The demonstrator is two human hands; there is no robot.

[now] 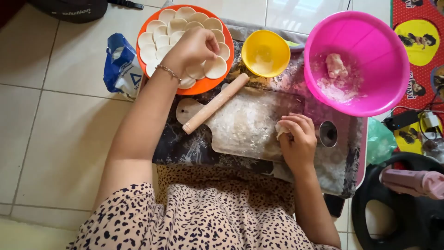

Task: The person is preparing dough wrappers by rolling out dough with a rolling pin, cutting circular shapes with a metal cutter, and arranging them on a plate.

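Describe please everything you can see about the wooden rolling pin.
The rolling pin is a plain pale wooden cylinder without separate handles, dusted lightly with flour. It lies diagonally, its lower end over the handle of the floured wooden board and its upper end close to the orange plate of dough rounds. Neither hand touches it.

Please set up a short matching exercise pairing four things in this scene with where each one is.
Things:
1. rolling pin
2. dough discs
3. left hand
4. right hand

Places:
A. on the orange plate
B. lying across the floured board
C. on a lump of dough at the board's edge
D. over the orange plate

Pairs: 1-B, 2-A, 3-D, 4-C
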